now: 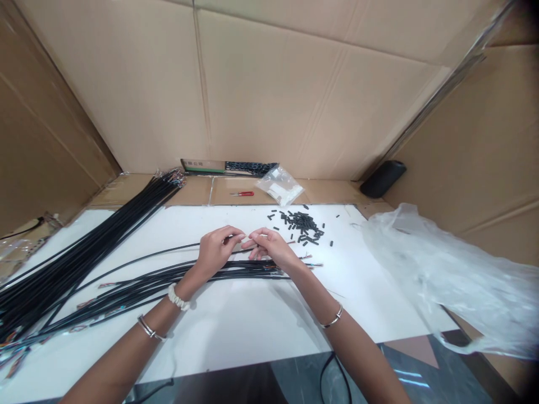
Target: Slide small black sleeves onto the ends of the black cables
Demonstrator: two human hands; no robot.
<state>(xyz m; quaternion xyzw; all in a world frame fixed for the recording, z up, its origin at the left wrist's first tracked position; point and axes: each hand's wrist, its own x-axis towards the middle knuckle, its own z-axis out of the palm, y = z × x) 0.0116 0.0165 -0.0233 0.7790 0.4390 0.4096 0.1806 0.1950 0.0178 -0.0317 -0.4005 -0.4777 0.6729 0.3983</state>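
Observation:
My left hand (219, 248) has thumb and fingers pinched around a thin black cable (168, 248), which arrives from the left. Facing it, my right hand (269, 246) brings thumb and forefinger together close to the left fingertips, its other fingers loosely spread. Whatever lies between the right fingertips is too small to make out. Beneath both hands runs a bundle of black cables (240, 272) with coloured wires bare at the ends. Beyond the right hand, a scattered pile of short black sleeves (302, 221) rests on the white table top (252, 325).
A thick bundle of black cables (96, 241) slants along the left. At the back are a red-handled tool (243, 194), a clear plastic bag (281, 186) and a black roll (383, 178). A large translucent plastic bag (446, 275) covers the right. Cardboard walls (269, 84) enclose the table.

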